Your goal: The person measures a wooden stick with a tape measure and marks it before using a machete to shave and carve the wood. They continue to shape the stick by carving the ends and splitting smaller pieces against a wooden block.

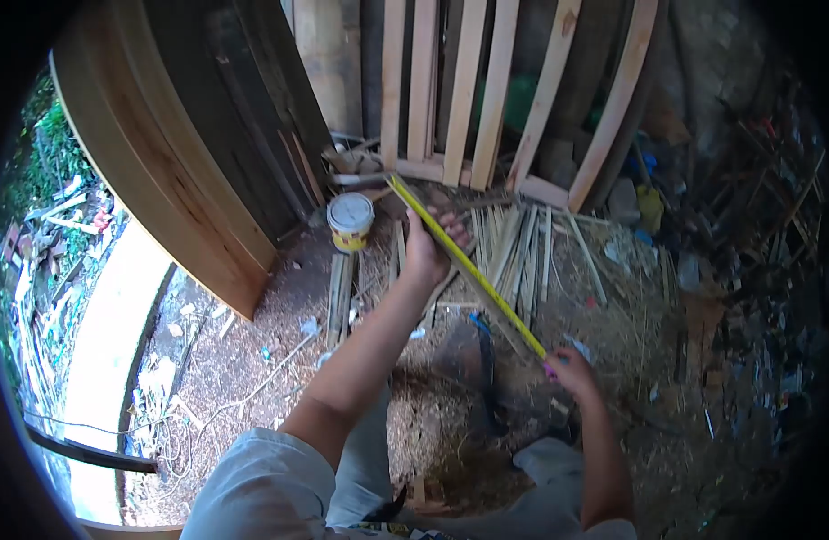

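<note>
1. Yellow tape [486, 290] is stretched diagonally in mid-view above the littered floor [221, 364], between both hands; a thin brownish strip [507, 317] seems to be lined up under it.
2. Left hand [437, 238]: half open, fingers loosely spread, tape crossed over the palm; whether it is pinched cannot be told.
3. Right hand [574, 373]: closed around the near end, where a pink piece [550, 370] is partly hidden by fingers.
4. Handling (judged): tape probably light, thin, springy, easily buckled if unsupported; best held at the near end and supported from below farther along. Thin edges should be minded.
5. Edges: far end is pointed toward upright boards [468, 90]; side room is bounded left by a big plank [176, 180] and a lidded bucket [350, 216].
6. Room: loose slats [522, 256] are spread below; more space seems to be left nearer the body.
</note>
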Action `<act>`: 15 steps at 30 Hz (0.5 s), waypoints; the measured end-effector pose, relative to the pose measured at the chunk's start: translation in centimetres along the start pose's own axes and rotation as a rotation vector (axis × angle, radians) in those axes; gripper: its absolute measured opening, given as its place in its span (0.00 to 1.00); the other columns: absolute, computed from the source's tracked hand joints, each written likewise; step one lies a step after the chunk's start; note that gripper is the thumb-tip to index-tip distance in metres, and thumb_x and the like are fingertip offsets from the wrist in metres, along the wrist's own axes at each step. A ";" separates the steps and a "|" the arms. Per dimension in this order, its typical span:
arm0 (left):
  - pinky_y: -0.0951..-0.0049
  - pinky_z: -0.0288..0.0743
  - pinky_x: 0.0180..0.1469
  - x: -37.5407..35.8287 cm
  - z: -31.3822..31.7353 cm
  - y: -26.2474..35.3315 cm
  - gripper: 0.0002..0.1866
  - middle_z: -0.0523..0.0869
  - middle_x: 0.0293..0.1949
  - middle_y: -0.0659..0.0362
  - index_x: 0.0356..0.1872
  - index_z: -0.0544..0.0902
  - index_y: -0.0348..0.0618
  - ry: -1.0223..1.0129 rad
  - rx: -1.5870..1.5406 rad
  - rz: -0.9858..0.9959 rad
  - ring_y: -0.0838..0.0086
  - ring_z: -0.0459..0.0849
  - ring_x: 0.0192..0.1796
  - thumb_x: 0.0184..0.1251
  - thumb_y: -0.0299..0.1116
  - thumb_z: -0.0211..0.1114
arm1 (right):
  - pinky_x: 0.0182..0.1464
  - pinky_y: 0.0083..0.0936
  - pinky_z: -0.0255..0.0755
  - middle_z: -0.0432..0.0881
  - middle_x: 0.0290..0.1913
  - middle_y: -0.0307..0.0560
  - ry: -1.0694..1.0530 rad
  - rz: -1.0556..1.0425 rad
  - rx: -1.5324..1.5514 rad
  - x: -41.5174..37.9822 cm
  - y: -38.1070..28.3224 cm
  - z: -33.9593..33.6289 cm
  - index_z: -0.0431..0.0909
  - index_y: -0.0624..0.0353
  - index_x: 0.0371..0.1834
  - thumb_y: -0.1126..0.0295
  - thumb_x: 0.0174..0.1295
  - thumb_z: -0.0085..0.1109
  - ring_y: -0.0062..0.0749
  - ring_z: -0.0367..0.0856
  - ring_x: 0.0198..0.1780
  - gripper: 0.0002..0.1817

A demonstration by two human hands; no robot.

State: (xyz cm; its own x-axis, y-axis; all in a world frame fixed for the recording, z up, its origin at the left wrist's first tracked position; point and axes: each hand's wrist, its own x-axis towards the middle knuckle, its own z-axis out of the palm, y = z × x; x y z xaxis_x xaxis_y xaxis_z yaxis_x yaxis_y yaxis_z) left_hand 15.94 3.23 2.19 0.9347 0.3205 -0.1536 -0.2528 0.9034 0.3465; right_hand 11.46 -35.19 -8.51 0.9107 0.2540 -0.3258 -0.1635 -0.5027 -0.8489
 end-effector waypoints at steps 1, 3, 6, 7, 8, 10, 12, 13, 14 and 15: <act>0.60 0.71 0.40 0.5 -0.8 -0.1 0.26 0.72 0.34 0.60 0.46 0.71 0.55 -0.040 -0.005 0.001 0.66 0.70 0.34 0.85 0.67 0.40 | 0.33 0.24 0.77 0.88 0.32 0.43 -0.024 0.039 -0.024 -0.2 -0.4 -0.2 0.87 0.64 0.45 0.59 0.70 0.66 0.24 0.85 0.29 0.17; 0.60 0.70 0.40 0.7 -1.6 -0.1 0.26 0.72 0.33 0.60 0.46 0.71 0.55 -0.057 0.008 0.008 0.66 0.71 0.34 0.85 0.67 0.39 | 0.33 0.24 0.77 0.88 0.33 0.43 -0.044 0.060 -0.048 -0.3 -0.8 -0.3 0.87 0.65 0.46 0.59 0.70 0.66 0.23 0.85 0.29 0.17; 0.60 0.71 0.41 0.9 -2.2 -0.1 0.26 0.73 0.34 0.60 0.46 0.71 0.55 -0.073 0.005 0.022 0.66 0.72 0.34 0.85 0.66 0.39 | 0.33 0.24 0.77 0.88 0.32 0.42 -0.037 0.098 -0.043 -0.6 -1.7 -0.1 0.87 0.65 0.47 0.59 0.70 0.67 0.22 0.84 0.29 0.18; 0.60 0.71 0.42 0.8 -2.0 -0.1 0.26 0.74 0.34 0.61 0.46 0.71 0.55 -0.039 0.021 0.037 0.66 0.72 0.34 0.85 0.67 0.38 | 0.33 0.23 0.76 0.87 0.32 0.41 -0.040 0.113 -0.037 -0.9 -2.2 0.0 0.87 0.64 0.44 0.61 0.71 0.65 0.22 0.83 0.28 0.15; 0.60 0.71 0.42 0.8 -1.9 -0.1 0.26 0.74 0.34 0.61 0.46 0.71 0.55 -0.044 0.020 0.038 0.66 0.72 0.34 0.85 0.67 0.38 | 0.33 0.23 0.76 0.86 0.31 0.40 -0.042 0.130 -0.031 -1.1 -2.5 0.0 0.87 0.63 0.42 0.63 0.72 0.64 0.21 0.82 0.28 0.13; 0.60 0.71 0.42 0.3 -1.5 0.1 0.27 0.74 0.34 0.61 0.46 0.71 0.55 0.024 0.006 0.019 0.67 0.71 0.34 0.85 0.67 0.38 | 0.33 0.23 0.76 0.86 0.31 0.40 -0.038 0.126 -0.025 -1.0 -2.3 0.0 0.87 0.63 0.42 0.63 0.72 0.64 0.21 0.82 0.28 0.13; 0.60 0.70 0.42 0.1 -1.3 0.2 0.27 0.74 0.34 0.61 0.46 0.71 0.55 0.032 0.005 0.020 0.67 0.71 0.34 0.85 0.67 0.38 | 0.33 0.23 0.76 0.86 0.31 0.41 -0.034 0.125 -0.017 -0.8 -2.0 0.2 0.87 0.64 0.42 0.63 0.71 0.64 0.21 0.82 0.28 0.13; 0.61 0.70 0.42 0.0 -1.3 0.3 0.27 0.74 0.33 0.61 0.46 0.71 0.55 0.043 0.003 0.023 0.68 0.71 0.33 0.85 0.67 0.38 | 0.33 0.23 0.76 0.87 0.31 0.41 -0.031 0.108 -0.018 -0.7 -1.8 0.2 0.87 0.64 0.42 0.62 0.71 0.65 0.21 0.83 0.28 0.13; 0.61 0.70 0.42 0.0 -1.4 0.5 0.27 0.74 0.33 0.61 0.46 0.71 0.55 0.044 0.004 0.021 0.68 0.71 0.33 0.85 0.67 0.38 | 0.33 0.22 0.76 0.87 0.31 0.41 -0.028 0.091 -0.020 -0.5 -1.5 0.3 0.87 0.64 0.43 0.62 0.71 0.65 0.21 0.83 0.29 0.14; 0.62 0.70 0.40 0.2 -1.7 0.5 0.27 0.73 0.32 0.62 0.46 0.71 0.55 0.023 -0.008 0.018 0.68 0.70 0.32 0.85 0.67 0.38 | 0.33 0.22 0.76 0.87 0.31 0.41 -0.027 0.094 -0.019 -0.5 -1.5 0.4 0.87 0.64 0.43 0.62 0.71 0.65 0.21 0.83 0.29 0.14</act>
State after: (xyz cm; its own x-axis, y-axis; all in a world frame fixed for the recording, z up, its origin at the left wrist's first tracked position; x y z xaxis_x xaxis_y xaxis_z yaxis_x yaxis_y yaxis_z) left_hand 15.59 4.25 0.80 0.9241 0.3429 -0.1689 -0.2713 0.8997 0.3420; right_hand 11.13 -34.26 -7.27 0.8812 0.2265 -0.4150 -0.2404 -0.5412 -0.8058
